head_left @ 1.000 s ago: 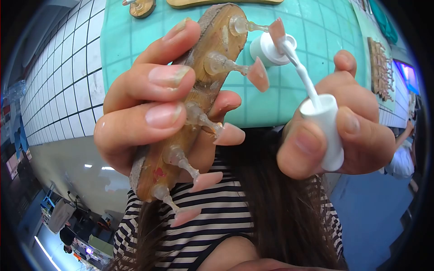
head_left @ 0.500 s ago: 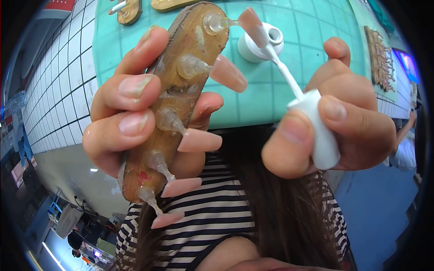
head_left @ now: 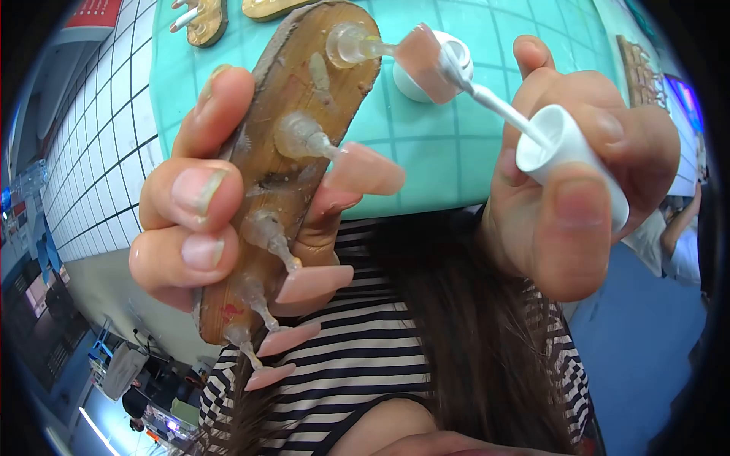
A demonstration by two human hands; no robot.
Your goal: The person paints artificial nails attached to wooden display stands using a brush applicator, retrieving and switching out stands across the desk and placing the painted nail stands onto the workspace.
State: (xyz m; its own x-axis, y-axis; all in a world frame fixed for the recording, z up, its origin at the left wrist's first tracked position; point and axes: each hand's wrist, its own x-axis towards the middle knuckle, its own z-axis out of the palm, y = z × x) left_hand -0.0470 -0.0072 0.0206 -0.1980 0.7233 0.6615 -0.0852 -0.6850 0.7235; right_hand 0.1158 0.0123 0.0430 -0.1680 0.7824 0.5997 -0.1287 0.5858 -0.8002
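Observation:
A wooden bar (head_left: 304, 99) stands tilted in my left hand (head_left: 194, 205), whose fingers wrap round it. Several clear stems stick out of the bar, each bearing a pinkish nail tip. My right hand (head_left: 593, 152) pinches a white brush cap (head_left: 578, 167) between thumb and fingers. From the cap runs a white-coated brush (head_left: 494, 102), its bristles at the right edge of the topmost nail tip (head_left: 426, 64). Behind that tip, an open white bottle (head_left: 414, 87) stands on the green mat. The second nail tip (head_left: 369, 169) sits lower down.
The green gridded mat (head_left: 426, 159) lies over a white tiled table (head_left: 106, 144). Another small wooden holder (head_left: 209, 26) and a wooden piece (head_left: 274, 6) are at the top. A rack of tips (head_left: 642, 72) stands at right. A co-worker's arm and white clothing (head_left: 677, 235) show at far right.
My left hand and the wooden bar have shifted left, and the bar's tips have turned. The brush cap has swung to the right and tilted, with the brush still at the top nail tip.

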